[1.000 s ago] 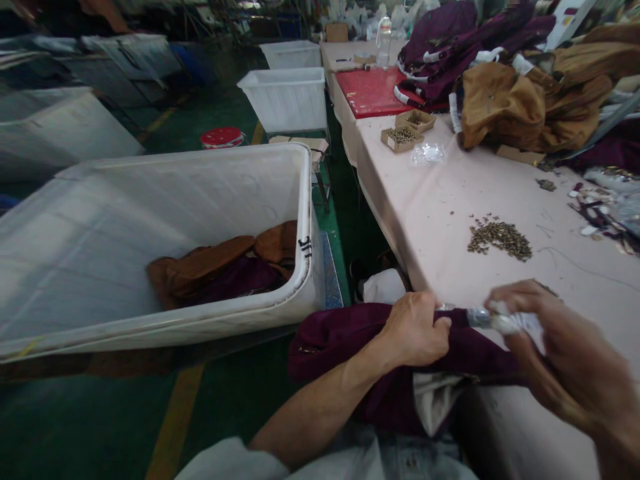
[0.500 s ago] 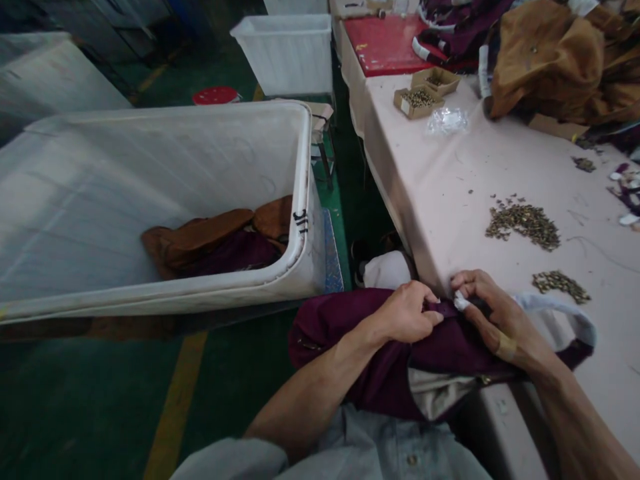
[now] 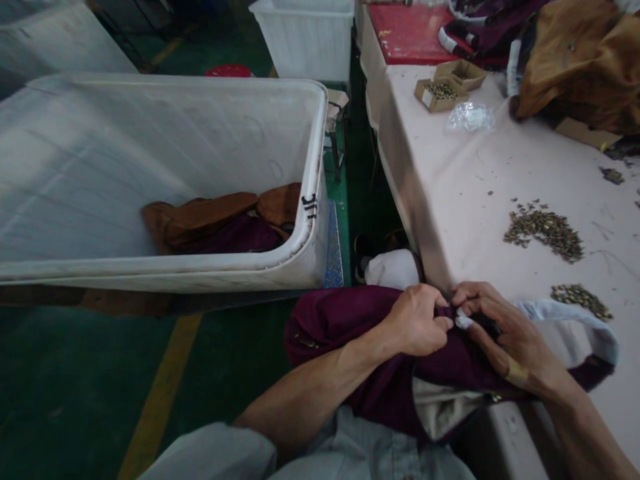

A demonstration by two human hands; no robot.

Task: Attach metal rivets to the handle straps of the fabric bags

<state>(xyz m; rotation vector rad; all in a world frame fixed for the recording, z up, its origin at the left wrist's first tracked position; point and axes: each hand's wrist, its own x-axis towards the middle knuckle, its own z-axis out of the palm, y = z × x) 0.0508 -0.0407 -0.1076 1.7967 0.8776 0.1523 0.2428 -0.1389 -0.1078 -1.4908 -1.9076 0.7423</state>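
A dark purple fabric bag [image 3: 345, 320] with a pale lining lies across my lap and over the table's near corner. My left hand [image 3: 420, 321] pinches the bag's edge between thumb and curled fingers. Just to its right, my right hand [image 3: 493, 323] closes on the same edge; white wrapping covers its thumb tip, and a tan strip is near the thumb's base. The fingertips almost meet, and whatever small part may lie between them is hidden. Two piles of small brass-coloured metal pieces, a larger one [image 3: 545, 230] and a smaller one [image 3: 583, 300], lie on the table beyond my right hand.
A large white bin [image 3: 250, 267] with brown and purple bags [image 3: 210, 217] stands left. The cloth-covered table [image 3: 450, 173] holds small cardboard boxes [image 3: 440, 93], a clear plastic bag [image 3: 470, 117] and brown bags [image 3: 580, 67]. Behind stands another white bin [image 3: 307, 43].
The view has shifted, so the bin and table sit differently in the frame. My hands have come closer together at the bag's edge, both still gripping it.
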